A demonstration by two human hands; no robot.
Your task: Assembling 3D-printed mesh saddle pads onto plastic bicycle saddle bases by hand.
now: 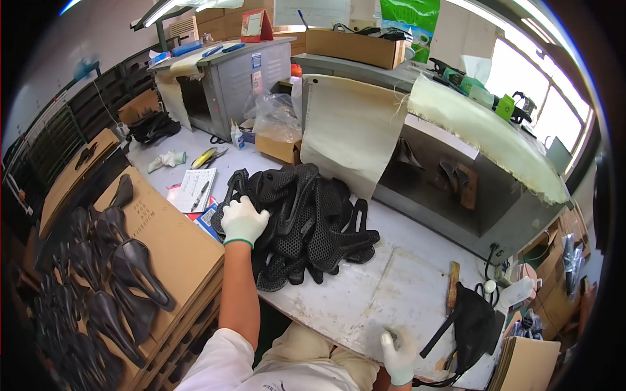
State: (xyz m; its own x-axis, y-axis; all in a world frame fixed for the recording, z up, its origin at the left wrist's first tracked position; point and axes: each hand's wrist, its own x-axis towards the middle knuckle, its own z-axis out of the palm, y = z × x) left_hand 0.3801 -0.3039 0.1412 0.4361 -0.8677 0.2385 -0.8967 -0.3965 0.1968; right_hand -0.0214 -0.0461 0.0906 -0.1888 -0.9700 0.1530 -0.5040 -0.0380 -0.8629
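Note:
A heap of black honeycomb-mesh saddle pads [313,221] lies on the worktable in front of me. My left hand [244,220], in a white glove with a green cuff, is at the heap's left side. Its fingers curl over a pad there, and the fingertips are partly hidden. By the table's front edge, my right hand [398,355] wears a similar glove. Its thumb stands apart from the fingers, which are blurred by motion, and nothing shows in it. Nearest to that hand, on its right, is a black cloth item with straps [471,326].
Smooth black saddle shells [134,267] lie on stacked cardboard [176,228] at my left. A grey metal box [450,215] with cloth flaps stands behind the table. A notebook [194,189], yellow-handled cutters [205,156] and a loose glove [166,161] lie at the far left.

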